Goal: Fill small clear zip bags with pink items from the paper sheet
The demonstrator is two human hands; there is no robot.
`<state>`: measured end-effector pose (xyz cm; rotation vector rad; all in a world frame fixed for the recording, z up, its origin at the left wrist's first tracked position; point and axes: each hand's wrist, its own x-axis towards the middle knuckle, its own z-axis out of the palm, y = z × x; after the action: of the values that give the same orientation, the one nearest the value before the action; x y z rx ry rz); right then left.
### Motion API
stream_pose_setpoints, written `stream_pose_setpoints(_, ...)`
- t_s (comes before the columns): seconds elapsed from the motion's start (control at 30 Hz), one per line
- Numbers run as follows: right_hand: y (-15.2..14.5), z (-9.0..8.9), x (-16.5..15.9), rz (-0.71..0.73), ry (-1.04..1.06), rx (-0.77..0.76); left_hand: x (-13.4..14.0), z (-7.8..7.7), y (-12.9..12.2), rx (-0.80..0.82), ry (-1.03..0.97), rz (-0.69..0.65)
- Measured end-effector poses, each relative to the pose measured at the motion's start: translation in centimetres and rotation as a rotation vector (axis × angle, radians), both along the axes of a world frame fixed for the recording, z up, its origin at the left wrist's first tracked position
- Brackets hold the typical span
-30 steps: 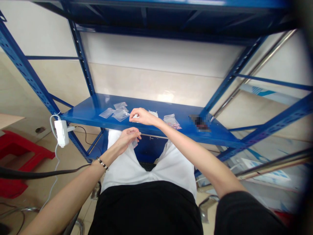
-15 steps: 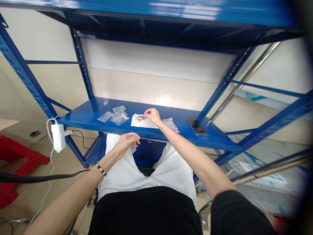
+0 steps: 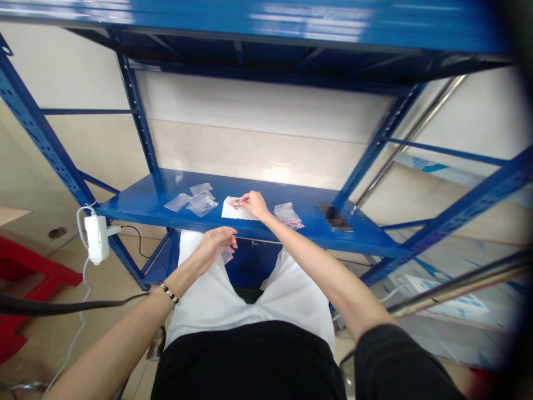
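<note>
My left hand [image 3: 219, 244] is closed on a small clear zip bag [image 3: 227, 256] that hangs in front of the shelf edge, over my lap. With fingertips pinched together, my right hand [image 3: 254, 204] touches a heap of small pink and brownish pieces [image 3: 235, 205] on a white paper sheet [image 3: 230, 213]. Whatever sits between those fingertips is too small to make out. Several flat clear zip bags [image 3: 202, 204] lie left of the paper. To its right are zip bags with small pink and red pieces [image 3: 290, 216] inside.
A blue metal shelf [image 3: 183, 219] carries everything, with another blue shelf [image 3: 233, 22] overhead and uprights at both sides. A blurred-out object [image 3: 335, 216] lies at right. A white power strip [image 3: 96, 240] hangs at the left post, near a red stool [image 3: 37, 272].
My right hand has moved slightly left and down onto the small pieces on the paper. The left hand stays almost in place with its bag.
</note>
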<state>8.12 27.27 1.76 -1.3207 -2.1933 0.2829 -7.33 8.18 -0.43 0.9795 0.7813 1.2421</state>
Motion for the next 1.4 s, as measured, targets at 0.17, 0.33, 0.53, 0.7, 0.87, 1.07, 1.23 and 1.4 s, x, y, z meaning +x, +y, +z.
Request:
stream_pose_setpoints(0.17,-0.4,-0.1,-0.9,0.002,-0.048,0.081,-0.1,-0.2,0.0,0.015,0.002,-0.01)
stream_pose_setpoints(0.33,-0.5,-0.4,-1.2,-0.011,-0.073,0.087,-0.2,-0.1,0.0,0.027,-0.013,-0.017)
stream_pose_setpoints(0.53,-0.3,-0.4,-1.1,0.0,-0.096,0.083,-0.2,-0.2,0.1,0.012,-0.029,-0.008)
stream_pose_setpoints(0.7,0.1,-0.4,-1.2,0.033,-0.122,0.093,-0.1,-0.2,0.0,0.015,-0.034,-0.015)
stream_pose_setpoints(0.87,0.5,-0.8,-1.7,0.025,-0.122,0.098,0.0,-0.1,0.0,0.029,-0.032,-0.034)
stream_pose_setpoints(1.07,0.3,-0.3,-1.9,-0.005,-0.075,0.137,-0.2,-0.1,0.0,0.019,-0.07,-0.046)
stream_pose_setpoints(1.23,-2.4,2.3,-2.0,0.195,0.173,0.171,-0.4,0.2,-0.1,-0.043,-0.149,-0.106)
stream_pose_setpoints(1.4,-10.2,4.6,-0.6,0.481,0.381,-0.017,-0.1,0.7,-1.0,-0.005,-0.146,-0.228)
